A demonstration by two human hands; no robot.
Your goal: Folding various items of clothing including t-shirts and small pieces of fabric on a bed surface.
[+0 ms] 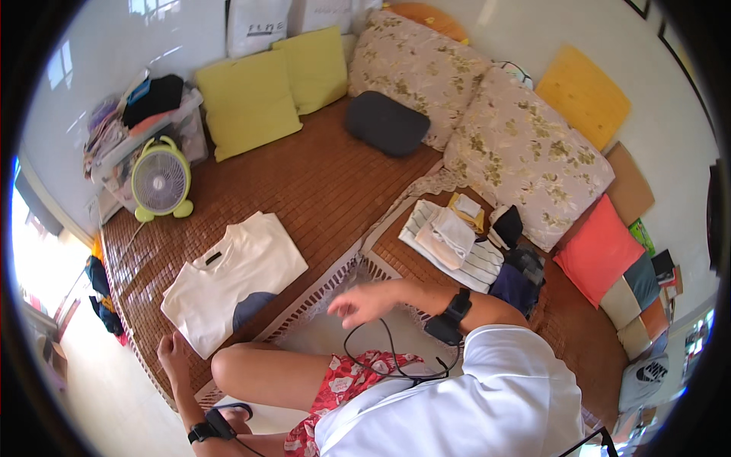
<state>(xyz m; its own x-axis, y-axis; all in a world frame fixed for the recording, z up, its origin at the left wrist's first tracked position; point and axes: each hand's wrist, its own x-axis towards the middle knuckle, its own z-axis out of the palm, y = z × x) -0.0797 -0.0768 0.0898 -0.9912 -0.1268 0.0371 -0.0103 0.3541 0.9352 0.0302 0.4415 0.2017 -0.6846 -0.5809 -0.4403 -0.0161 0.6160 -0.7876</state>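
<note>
A cream T-shirt (236, 274) lies on the brown woven mat to my left, its neckline toward the far side. A dark grey-blue patch shows at its near right part. At the shirt's near left edge, my left hand (173, 353) is closed with curled fingers; whether fabric is pinched in it is hidden. My right hand (364, 303) hovers above the gap in front of my lap, fingers loosely bent and apart, holding nothing. Right of it lies a stack of folded clothes (449, 240), with striped, white and yellow pieces.
A green fan (162, 183) stands before a plastic bin (194, 129) heaped with clothes. Green cushions (247, 103), a dark pillow (387, 123), floral cushions (525, 148) and a coral cushion (598, 251) line the seat. A black cable (388, 335) hangs by my right wrist.
</note>
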